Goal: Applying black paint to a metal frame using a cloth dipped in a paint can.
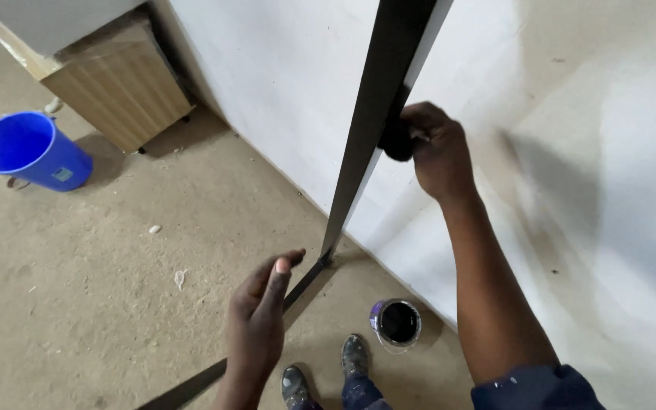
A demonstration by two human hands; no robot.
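Black bar [373, 129] is seen standing tall against the white wall [282, 91], its long side running from 12 o'clock down to 6 o'clock. It is touched at 3 o'clock by the right hand [436, 152], whose fingers are closed on a dark pad [396, 140]. The left hand [261, 319] is held open and empty, low at 7 o'clock, apart from the bar. A paint can [397, 324] is set on the floor [115, 288] by the wall.
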